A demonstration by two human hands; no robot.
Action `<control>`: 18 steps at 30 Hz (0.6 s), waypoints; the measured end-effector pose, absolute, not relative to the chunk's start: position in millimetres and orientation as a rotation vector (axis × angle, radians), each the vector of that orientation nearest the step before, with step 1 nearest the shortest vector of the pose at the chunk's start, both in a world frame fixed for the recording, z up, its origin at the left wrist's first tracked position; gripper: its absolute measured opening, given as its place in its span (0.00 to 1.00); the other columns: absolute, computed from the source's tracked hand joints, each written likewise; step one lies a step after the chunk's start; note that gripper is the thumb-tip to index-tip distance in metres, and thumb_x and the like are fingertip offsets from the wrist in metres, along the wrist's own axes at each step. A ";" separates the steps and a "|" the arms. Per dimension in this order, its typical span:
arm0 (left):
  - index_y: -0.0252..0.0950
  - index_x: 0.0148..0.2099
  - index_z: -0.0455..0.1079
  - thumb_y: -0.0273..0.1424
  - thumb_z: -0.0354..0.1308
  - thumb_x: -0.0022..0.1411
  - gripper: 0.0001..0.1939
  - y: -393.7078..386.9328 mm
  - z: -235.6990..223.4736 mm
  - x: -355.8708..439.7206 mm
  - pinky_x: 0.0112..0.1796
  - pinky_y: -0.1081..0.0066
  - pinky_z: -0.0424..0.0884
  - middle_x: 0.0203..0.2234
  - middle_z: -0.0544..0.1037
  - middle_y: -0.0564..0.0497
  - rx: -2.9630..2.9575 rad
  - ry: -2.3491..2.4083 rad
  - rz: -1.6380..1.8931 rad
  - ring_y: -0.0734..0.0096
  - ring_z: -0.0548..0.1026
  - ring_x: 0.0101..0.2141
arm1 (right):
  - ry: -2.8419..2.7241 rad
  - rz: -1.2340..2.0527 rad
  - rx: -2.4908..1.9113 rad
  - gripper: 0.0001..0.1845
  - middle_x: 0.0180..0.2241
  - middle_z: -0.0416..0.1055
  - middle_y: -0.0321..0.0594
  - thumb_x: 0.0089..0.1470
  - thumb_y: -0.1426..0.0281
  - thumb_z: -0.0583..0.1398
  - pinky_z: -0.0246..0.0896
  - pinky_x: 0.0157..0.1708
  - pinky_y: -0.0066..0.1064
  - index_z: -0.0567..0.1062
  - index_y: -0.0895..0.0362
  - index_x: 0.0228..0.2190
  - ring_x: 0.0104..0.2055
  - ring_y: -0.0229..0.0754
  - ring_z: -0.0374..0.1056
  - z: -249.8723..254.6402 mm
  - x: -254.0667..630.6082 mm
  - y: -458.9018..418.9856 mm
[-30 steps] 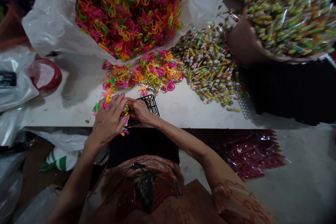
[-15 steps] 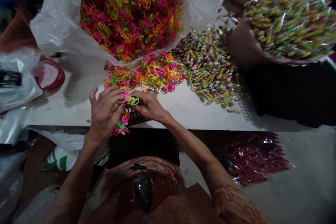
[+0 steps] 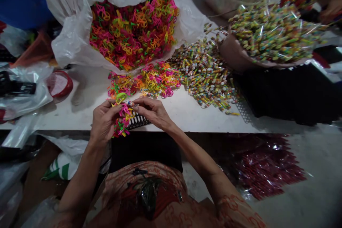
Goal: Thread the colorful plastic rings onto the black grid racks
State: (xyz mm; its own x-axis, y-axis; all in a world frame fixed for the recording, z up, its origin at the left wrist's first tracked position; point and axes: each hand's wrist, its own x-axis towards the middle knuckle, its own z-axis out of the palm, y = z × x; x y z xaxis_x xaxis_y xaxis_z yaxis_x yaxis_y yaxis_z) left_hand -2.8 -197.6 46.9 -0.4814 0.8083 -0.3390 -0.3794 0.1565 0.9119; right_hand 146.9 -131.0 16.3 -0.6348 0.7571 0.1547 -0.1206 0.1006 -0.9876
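As the left hand (image 3: 103,123) pinches a green plastic ring (image 3: 121,97) between thumb and fingers, the right hand (image 3: 157,114) meets it at the near edge of a white desk (image 3: 88,110), thumb and forefinger closed on the end of a small wrapped tube (image 3: 129,103). The ring and tube are held close together over a black grid tray (image 3: 139,121), where pink, yellow and green plastic pieces (image 3: 121,128) cluster beside the left fingers. Whether the ring and tube are joined cannot be told.

Just beyond the hands lies a loose heap of bright rings (image 3: 157,80), spread before an open white plastic bag (image 3: 72,39) filled with more. Wrapped tubes (image 3: 205,74) pile up to the right, near a brown container (image 3: 235,55) heaped with others. A flat black stack (image 3: 291,92) sits at far right; a red roll (image 3: 60,83) rests at left.
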 end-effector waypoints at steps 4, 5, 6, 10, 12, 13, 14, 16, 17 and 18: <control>0.34 0.28 0.70 0.29 0.71 0.34 0.16 -198.3 49.2 -0.3 0.14 0.82 0.58 0.15 0.72 0.58 0.415 1.453 1.514 0.81 0.66 0.14 | -1.661 1.675 -0.636 0.16 0.32 0.73 0.38 0.57 0.58 0.61 0.60 0.33 0.27 0.79 0.59 0.36 0.34 0.35 0.65 21.6 150.0 -131.3; 0.34 0.27 0.70 0.28 0.71 0.33 0.16 -198.4 49.2 -0.3 0.14 0.82 0.58 0.15 0.72 0.58 0.416 1.454 1.512 0.82 0.65 0.14 | -1.659 1.692 -0.640 0.16 0.31 0.73 0.37 0.56 0.58 0.61 0.60 0.32 0.26 0.79 0.59 0.35 0.33 0.35 0.65 22.2 150.4 -131.6; 0.34 0.27 0.70 0.28 0.71 0.33 0.17 -198.6 49.2 -0.5 0.14 0.82 0.58 0.15 0.71 0.58 0.418 1.455 1.510 0.82 0.65 0.14 | -1.657 1.708 -0.645 0.16 0.30 0.72 0.37 0.57 0.58 0.61 0.60 0.31 0.26 0.79 0.59 0.35 0.32 0.34 0.64 22.4 150.7 -132.1; 0.33 0.27 0.70 0.29 0.72 0.33 0.17 -200.1 48.6 -2.7 0.14 0.81 0.59 0.14 0.71 0.58 0.441 1.464 1.480 0.81 0.65 0.14 | -1.676 1.714 -0.672 0.18 0.26 0.69 0.35 0.58 0.57 0.59 0.57 0.27 0.25 0.79 0.59 0.36 0.28 0.32 0.61 21.5 150.9 -134.9; 0.33 0.28 0.70 0.29 0.72 0.34 0.17 -201.2 47.7 -3.7 0.16 0.81 0.62 0.15 0.71 0.58 0.462 1.455 1.459 0.81 0.65 0.14 | -1.705 1.682 -0.689 0.18 0.26 0.69 0.35 0.59 0.57 0.58 0.56 0.26 0.25 0.79 0.59 0.36 0.27 0.32 0.60 20.9 151.3 -136.4; 0.33 0.28 0.70 0.30 0.72 0.34 0.17 -201.6 47.1 -4.1 0.16 0.80 0.63 0.15 0.71 0.57 0.475 1.449 1.445 0.82 0.65 0.14 | -1.721 1.669 -0.695 0.19 0.26 0.69 0.35 0.59 0.56 0.58 0.55 0.26 0.25 0.79 0.59 0.37 0.28 0.32 0.60 20.6 151.7 -136.8; 0.33 0.27 0.70 0.29 0.72 0.34 0.17 -201.9 46.4 -4.2 0.17 0.81 0.64 0.15 0.71 0.57 0.486 1.443 1.432 0.82 0.66 0.14 | -1.737 1.661 -0.697 0.20 0.26 0.69 0.35 0.60 0.56 0.57 0.55 0.26 0.25 0.79 0.59 0.37 0.28 0.32 0.60 20.3 152.3 -137.0; 0.33 0.26 0.70 0.29 0.72 0.33 0.17 -202.3 44.9 -4.1 0.17 0.81 0.64 0.15 0.72 0.57 0.495 1.441 1.410 0.83 0.65 0.14 | -1.774 1.665 -0.683 0.21 0.26 0.69 0.36 0.61 0.56 0.56 0.54 0.26 0.25 0.80 0.60 0.38 0.28 0.33 0.60 19.6 154.0 -136.2; 0.33 0.26 0.70 0.29 0.72 0.32 0.17 -202.5 44.2 -3.9 0.16 0.82 0.63 0.15 0.71 0.57 0.492 1.445 1.400 0.83 0.65 0.14 | -1.795 1.672 -0.667 0.21 0.26 0.69 0.36 0.60 0.56 0.56 0.54 0.26 0.25 0.80 0.60 0.37 0.28 0.33 0.60 19.2 155.1 -135.3; 0.33 0.26 0.71 0.29 0.72 0.32 0.17 -202.7 43.5 -3.9 0.15 0.82 0.61 0.14 0.71 0.58 0.487 1.452 1.391 0.83 0.64 0.13 | -1.815 1.678 -0.646 0.21 0.26 0.69 0.36 0.60 0.56 0.57 0.54 0.26 0.25 0.80 0.61 0.37 0.29 0.33 0.60 18.9 156.3 -134.1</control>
